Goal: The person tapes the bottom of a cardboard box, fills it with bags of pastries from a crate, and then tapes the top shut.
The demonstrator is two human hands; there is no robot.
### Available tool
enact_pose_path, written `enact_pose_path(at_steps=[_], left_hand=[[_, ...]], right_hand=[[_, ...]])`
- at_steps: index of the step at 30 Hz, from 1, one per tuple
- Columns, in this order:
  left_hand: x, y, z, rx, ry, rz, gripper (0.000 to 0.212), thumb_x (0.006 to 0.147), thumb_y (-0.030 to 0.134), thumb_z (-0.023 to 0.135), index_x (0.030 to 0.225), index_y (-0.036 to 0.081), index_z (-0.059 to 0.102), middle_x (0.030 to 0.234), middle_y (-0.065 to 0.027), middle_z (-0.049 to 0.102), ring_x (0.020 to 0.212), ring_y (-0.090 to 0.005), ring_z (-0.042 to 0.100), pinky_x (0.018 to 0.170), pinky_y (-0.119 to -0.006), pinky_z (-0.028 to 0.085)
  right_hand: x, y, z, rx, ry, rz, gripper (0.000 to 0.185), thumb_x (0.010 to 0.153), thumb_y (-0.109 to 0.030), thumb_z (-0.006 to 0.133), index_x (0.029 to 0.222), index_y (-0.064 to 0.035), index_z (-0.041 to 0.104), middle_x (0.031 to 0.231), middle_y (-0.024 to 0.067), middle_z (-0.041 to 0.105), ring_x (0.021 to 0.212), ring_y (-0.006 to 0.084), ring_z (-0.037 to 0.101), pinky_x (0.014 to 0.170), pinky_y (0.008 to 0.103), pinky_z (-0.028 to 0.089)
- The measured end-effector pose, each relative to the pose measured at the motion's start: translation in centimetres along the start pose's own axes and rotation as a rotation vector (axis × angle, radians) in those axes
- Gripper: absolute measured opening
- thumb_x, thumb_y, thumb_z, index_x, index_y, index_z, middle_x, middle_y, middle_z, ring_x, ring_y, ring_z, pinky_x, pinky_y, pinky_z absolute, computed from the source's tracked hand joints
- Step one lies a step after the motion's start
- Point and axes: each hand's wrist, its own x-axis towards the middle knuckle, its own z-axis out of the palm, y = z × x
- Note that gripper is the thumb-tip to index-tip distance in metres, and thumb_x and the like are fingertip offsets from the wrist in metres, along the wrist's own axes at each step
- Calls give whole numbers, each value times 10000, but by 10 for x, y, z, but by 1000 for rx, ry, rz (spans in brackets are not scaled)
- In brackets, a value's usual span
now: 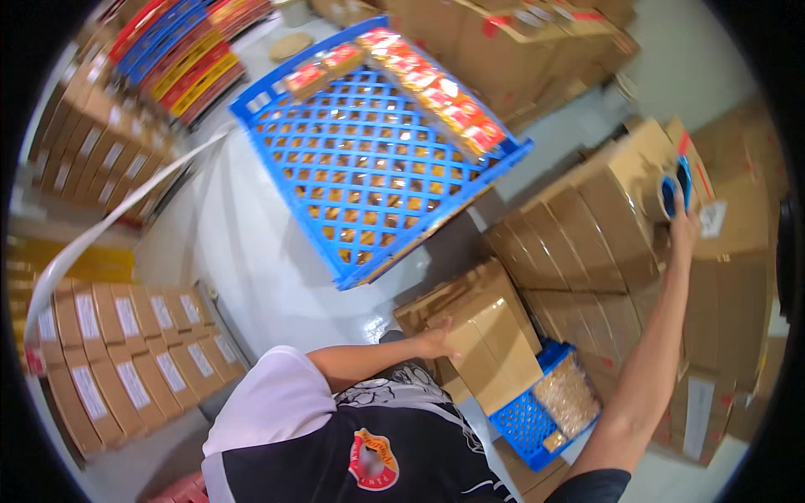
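Observation:
My left hand (438,342) is against the near left edge of a closed cardboard box (497,349), holding it at that side. Far out to the right, my right hand (684,220) grips a blue tape dispenser (683,182) with a roll in it, over the top of stacked cartons. The held box leans over a lower blue plastic crate (519,427), which contains a clear bag of small golden-brown packets (569,396). In front of me stands a larger blue lattice crate (371,157) with red-and-gold packets (440,94) along two of its sides.
Stacked cartons (578,232) rise close on the right, and more cartons (522,56) stand beyond the large crate. Labelled boxes (126,358) line the left side. Red, blue and yellow crates (182,63) are piled at the far left. A pale strap (126,207) crosses the left side.

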Motion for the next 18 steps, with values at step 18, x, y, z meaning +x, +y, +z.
enact_pose_path(at_steps=[18], left_hand=[[76,12,19,-945,-54,-395,835,1018,716,392,1596,114,387,1542,-176,499,1382,-284,508,1111,-406,447]], right_hand=[[-481,275,10,732,42,1070,493,1095,-402,490,1423,-39,556,1395,128,607,1263,243,567,1086,357,442]])
